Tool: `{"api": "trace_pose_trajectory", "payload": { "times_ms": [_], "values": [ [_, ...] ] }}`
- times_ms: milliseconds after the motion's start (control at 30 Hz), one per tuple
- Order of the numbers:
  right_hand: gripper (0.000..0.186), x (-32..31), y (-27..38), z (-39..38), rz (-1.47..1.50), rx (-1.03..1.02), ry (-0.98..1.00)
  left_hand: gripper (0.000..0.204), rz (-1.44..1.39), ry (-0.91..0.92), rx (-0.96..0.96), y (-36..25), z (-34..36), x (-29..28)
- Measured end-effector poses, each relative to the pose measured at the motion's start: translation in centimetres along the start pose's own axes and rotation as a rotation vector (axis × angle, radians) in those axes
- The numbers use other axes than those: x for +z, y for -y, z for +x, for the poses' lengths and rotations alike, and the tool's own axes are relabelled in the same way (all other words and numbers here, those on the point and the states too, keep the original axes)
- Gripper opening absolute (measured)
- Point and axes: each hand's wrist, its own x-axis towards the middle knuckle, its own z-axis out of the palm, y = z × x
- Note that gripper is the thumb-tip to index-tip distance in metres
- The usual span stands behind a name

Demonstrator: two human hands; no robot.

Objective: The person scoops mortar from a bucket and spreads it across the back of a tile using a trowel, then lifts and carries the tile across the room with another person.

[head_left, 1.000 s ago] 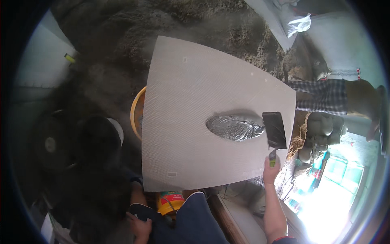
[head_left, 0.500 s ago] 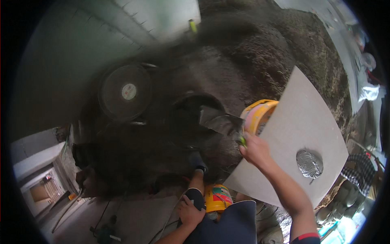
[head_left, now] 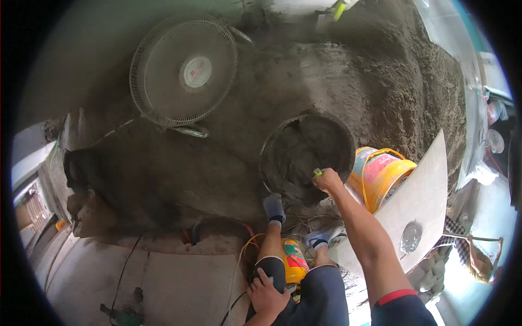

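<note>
My right hand [head_left: 326, 180] grips a trowel by its lime-green handle [head_left: 317, 173], with the blade down in dark wet mortar inside a round tub [head_left: 283, 133]; the blade cannot be made out. My left hand [head_left: 266, 293] rests on my left thigh with its fingers apart, holding nothing. To the right of the tub stands a yellow bucket [head_left: 370, 185], partly behind a pale board [head_left: 380, 236] that carries an oval patch of grey mortar [head_left: 411, 236]. Another yellow bucket [head_left: 294, 261] sits between my legs.
A large round fan [head_left: 163, 76] is at the upper left. Pale slabs [head_left: 190, 277] with cables and a green tool [head_left: 124, 312] lie lower left. A rough cement-covered mound [head_left: 413, 81] rises at upper right. Someone in checked clothing [head_left: 451, 228] is at the right edge.
My view has swung left. The trowel in my right hand has moved off the board and down into the tub. The board now appears farther right. My left hand stays on my thigh.
</note>
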Motion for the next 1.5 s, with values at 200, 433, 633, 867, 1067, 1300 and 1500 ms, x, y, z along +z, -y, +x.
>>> {"api": "trace_pose_trajectory", "payload": {
  "times_ms": [200, 433, 633, 867, 1067, 1300, 1500],
  "values": [
    [0.041, 2.1, -0.8, 2.2, 0.184, -0.139, -0.064, 0.103, 0.018, -0.017, 0.057, 0.5, 0.9, -0.5],
    [0.036, -1.1, -2.4, 1.1, -0.058, -0.471, -0.245, 0.110, 0.023, 0.178, -0.017, -0.6, 0.7, -1.0],
    [0.034, -3.3, -4.9, 0.0, -0.038, -0.594, -0.306, 0.108, 0.116, 0.025, 0.022, -1.4, -0.2, 1.2],
    [0.032, -3.3, -7.9, -3.8, 0.149, -0.658, -0.237, 0.107, 0.227, -0.075, -0.004, -3.3, -1.7, 3.2],
    [0.035, -5.4, -15.4, -11.5, 0.506, -0.780, -0.230, 0.107, 0.323, -0.177, 0.042, -5.8, -2.4, 6.9],
    [0.033, -5.2, -35.5, -18.8, 0.618, -0.623, -0.418, 0.112, 0.217, -0.216, -0.071, -6.0, -3.2, 9.5],
    [0.021, -3.1, -65.0, -21.5, -0.022, -0.287, -1.221, 0.113, 0.349, -0.244, 0.033, -9.6, -3.6, 10.9]
  ]
}}
